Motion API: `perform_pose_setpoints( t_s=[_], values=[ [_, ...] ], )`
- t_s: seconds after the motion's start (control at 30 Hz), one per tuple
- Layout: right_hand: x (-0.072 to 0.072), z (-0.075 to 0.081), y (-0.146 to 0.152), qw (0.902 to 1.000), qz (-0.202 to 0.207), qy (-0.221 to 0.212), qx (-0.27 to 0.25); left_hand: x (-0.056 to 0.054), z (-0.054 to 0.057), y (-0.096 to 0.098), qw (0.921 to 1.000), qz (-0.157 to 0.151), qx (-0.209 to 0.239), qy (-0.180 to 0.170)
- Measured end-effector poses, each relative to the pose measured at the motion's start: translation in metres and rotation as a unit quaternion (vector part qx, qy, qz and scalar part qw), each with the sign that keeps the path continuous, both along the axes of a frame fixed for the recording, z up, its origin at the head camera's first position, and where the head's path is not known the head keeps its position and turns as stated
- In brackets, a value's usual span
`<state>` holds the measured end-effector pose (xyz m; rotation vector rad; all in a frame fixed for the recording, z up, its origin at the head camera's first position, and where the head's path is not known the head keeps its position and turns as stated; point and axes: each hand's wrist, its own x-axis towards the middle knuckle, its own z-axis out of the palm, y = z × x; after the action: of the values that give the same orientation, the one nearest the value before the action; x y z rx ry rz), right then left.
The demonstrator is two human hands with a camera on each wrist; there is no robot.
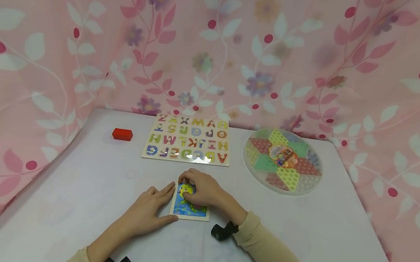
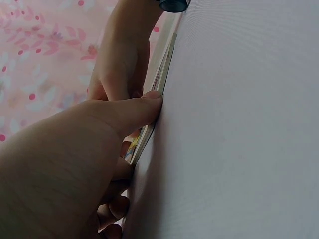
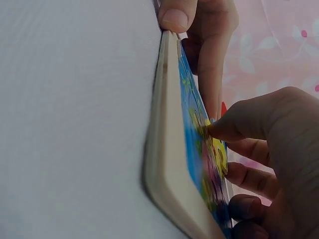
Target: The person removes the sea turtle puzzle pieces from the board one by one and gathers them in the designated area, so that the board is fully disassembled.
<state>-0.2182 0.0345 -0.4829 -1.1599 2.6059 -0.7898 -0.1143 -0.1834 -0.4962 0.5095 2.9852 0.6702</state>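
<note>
A small jigsaw puzzle (image 1: pixel 189 211) with a pale wooden frame lies on the table, showing a yellow cartoon animal on blue. My left hand (image 1: pixel 148 212) steadies it, fingers stretched along its left edge and thumb (image 2: pixel 149 99) against the near left corner. Over the upper part of the picture, my right hand (image 1: pixel 203 189) pinches a yellow puzzle piece (image 3: pixel 219 149) between thumb and fingers. The right palm and fingers cover part of the picture in the head view.
Beyond the hands lies an alphabet board (image 1: pixel 187 140) with colourful letters. To its right is a round clear-rimmed game board (image 1: pixel 284 162) with coloured triangles. A red block (image 1: pixel 122 134) sits at the back left. A pink floral curtain (image 1: pixel 217 62) hangs behind the table.
</note>
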Motion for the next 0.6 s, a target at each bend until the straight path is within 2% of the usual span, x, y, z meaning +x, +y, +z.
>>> perform_pose_setpoints(
  t_s=[0.23, 0.6],
  values=[
    [0.0, -0.003, 0.005, 0.9992, -0.007, -0.031, -0.024, 0.002, 0.0, 0.0, 0.9999, 0.006, -0.002, -0.008],
    [-0.004, -0.002, 0.011, 0.9969, 0.014, -0.055, -0.056, 0.002, 0.002, 0.0, 0.9997, 0.007, -0.008, -0.02]
  ],
)
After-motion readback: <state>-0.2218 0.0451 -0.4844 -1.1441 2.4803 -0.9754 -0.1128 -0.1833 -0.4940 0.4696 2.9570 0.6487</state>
